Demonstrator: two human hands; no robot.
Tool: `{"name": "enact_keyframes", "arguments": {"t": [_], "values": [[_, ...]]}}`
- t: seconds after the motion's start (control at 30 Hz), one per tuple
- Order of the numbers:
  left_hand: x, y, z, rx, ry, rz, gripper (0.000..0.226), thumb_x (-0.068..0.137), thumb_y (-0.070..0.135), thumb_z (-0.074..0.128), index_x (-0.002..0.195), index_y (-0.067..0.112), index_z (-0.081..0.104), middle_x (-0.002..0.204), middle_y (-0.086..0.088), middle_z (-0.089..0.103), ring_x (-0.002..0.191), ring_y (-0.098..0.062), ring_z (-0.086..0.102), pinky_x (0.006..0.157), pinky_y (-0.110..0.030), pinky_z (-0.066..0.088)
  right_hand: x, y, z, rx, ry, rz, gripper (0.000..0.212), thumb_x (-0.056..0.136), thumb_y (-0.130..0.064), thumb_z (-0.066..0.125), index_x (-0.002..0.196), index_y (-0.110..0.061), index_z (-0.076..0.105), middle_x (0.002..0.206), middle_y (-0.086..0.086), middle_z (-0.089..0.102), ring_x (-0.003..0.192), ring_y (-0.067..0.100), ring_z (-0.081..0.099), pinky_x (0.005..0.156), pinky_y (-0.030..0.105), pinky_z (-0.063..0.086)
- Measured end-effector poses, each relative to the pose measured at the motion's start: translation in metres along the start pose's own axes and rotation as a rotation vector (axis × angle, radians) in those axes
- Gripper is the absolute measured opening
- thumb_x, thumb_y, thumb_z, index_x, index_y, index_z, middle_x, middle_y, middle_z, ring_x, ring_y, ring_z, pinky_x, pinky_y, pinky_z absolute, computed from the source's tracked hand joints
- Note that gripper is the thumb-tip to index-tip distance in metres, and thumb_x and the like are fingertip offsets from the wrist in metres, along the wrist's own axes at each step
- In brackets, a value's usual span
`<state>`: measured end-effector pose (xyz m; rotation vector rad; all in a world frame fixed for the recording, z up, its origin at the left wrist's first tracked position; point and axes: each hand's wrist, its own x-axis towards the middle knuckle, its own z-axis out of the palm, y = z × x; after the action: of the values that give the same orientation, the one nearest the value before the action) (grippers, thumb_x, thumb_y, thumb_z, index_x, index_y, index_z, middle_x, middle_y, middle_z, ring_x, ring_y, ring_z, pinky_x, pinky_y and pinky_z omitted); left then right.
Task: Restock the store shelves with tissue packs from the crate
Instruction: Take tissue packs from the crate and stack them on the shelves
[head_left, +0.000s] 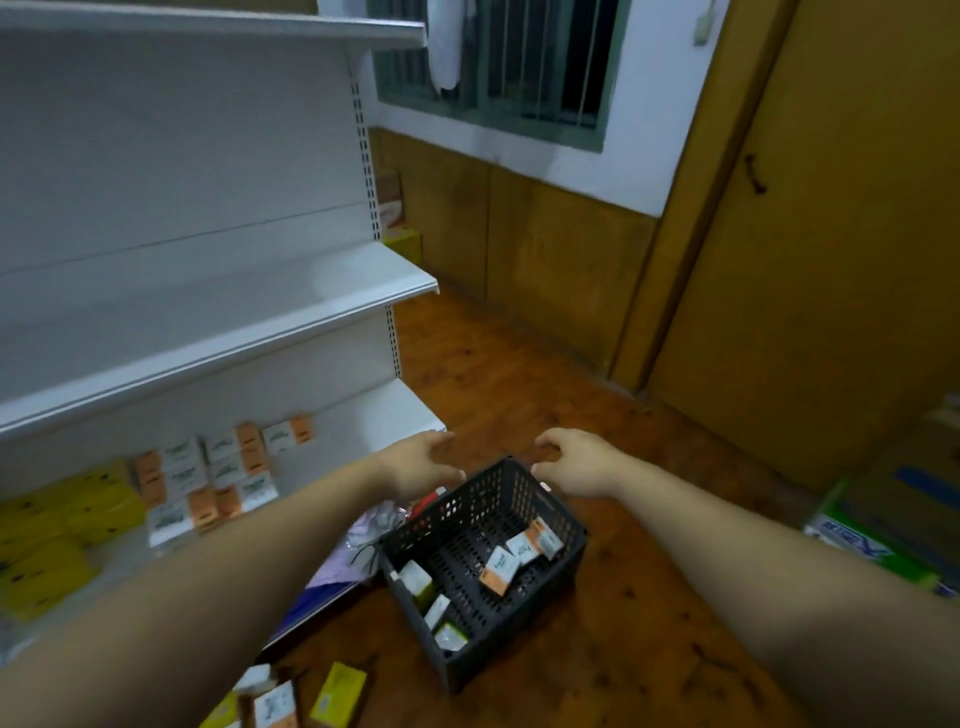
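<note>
A dark perforated crate (470, 525) sits on the wooden floor with several tissue packs (501, 569) inside, orange-and-white and yellow ones. My left hand (423, 462) and my right hand (574, 462) both hover above the crate's far rim, fingers loosely curled, holding nothing. On the bottom shelf (363, 415) of the white shelving unit stand rows of orange-and-white packs (218, 478) and yellow packs (57, 530). More loose packs (291, 696) lie on the floor near the front.
The middle shelf (311, 306) and top shelf (218, 26) of the unit are bare. A plastic bag (358, 545) lies between crate and shelf. Cardboard boxes (883, 525) stand at the right. A wooden door (831, 234) and panelled wall close the back.
</note>
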<state>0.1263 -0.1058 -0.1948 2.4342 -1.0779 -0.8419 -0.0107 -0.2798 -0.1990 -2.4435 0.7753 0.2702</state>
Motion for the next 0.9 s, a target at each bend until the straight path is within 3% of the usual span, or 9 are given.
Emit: {"name": "enact_keyframes", "arguments": {"t": [0.17,0.47,0.53,0.6,0.67,0.77,0.9], "values": [[0.047,-0.012,-0.010,0.031,-0.047,-0.001,0.070,0.088,0.039,0.057,0.148,0.021,0.024,0.156,-0.004,0.023,0.142,-0.020,0.025,0.116,-0.033,0.022,0.040,0.006,-0.005,0.036,-0.046,0.049,0.055,0.093,-0.038,0.055,0.142,-0.022,0.037,0.148,0.003,0.039,0.130,0.025,0.042,0.101,0.034,0.041],[0.162,-0.056,-0.038,0.012,-0.150,-0.031,0.065,0.092,0.034,0.053,0.148,0.017,0.023,0.156,-0.003,0.022,0.141,-0.019,0.027,0.111,-0.025,0.023,0.149,0.007,0.007,0.134,-0.079,0.142,0.056,0.094,-0.036,0.054,0.144,-0.018,0.034,0.147,0.004,0.039,0.128,0.025,0.044,0.097,0.032,0.041],[0.187,-0.066,-0.036,-0.010,-0.169,-0.063,0.066,0.092,0.035,0.054,0.148,0.019,0.024,0.153,-0.004,0.028,0.131,-0.017,0.038,0.098,-0.014,0.034,0.170,0.014,0.015,0.176,-0.110,0.158,0.057,0.095,-0.035,0.054,0.145,-0.017,0.033,0.147,0.004,0.039,0.128,0.024,0.046,0.097,0.032,0.042],[0.206,-0.073,-0.028,-0.033,-0.171,-0.098,0.067,0.090,0.035,0.057,0.147,0.021,0.026,0.148,-0.004,0.038,0.122,-0.018,0.047,0.087,-0.012,0.038,0.190,0.024,0.025,0.197,-0.158,0.170,0.058,0.095,-0.034,0.053,0.146,-0.017,0.031,0.149,0.005,0.037,0.130,0.024,0.044,0.099,0.032,0.042],[0.223,-0.082,-0.012,-0.065,-0.186,-0.144,0.067,0.088,0.035,0.057,0.147,0.023,0.027,0.145,-0.007,0.043,0.124,-0.023,0.049,0.096,-0.023,0.039,0.210,0.036,0.036,0.183,-0.202,0.164,0.057,0.096,-0.033,0.053,0.146,-0.016,0.030,0.150,0.005,0.036,0.131,0.024,0.042,0.100,0.032,0.041],[0.251,-0.094,0.017,-0.110,-0.195,-0.180,0.066,0.089,0.035,0.056,0.146,0.026,0.026,0.146,-0.008,0.041,0.111,-0.018,0.051,0.086,-0.021,0.040,0.246,0.063,0.058,0.163,-0.255,0.145,0.057,0.096,-0.032,0.051,0.147,-0.017,0.030,0.151,0.005,0.034,0.129,0.023,0.045,0.098,0.032,0.043],[0.299,-0.121,0.080,-0.219,-0.221,-0.235,0.066,0.090,0.034,0.057,0.146,0.020,0.026,0.148,-0.006,0.036,0.127,-0.018,0.044,0.102,-0.021,0.031,0.295,0.110,0.111,0.174,-0.290,0.176,0.056,0.095,-0.034,0.053,0.145,-0.019,0.031,0.147,0.006,0.039,0.117,0.027,0.056,0.097,0.041,0.049]]}}
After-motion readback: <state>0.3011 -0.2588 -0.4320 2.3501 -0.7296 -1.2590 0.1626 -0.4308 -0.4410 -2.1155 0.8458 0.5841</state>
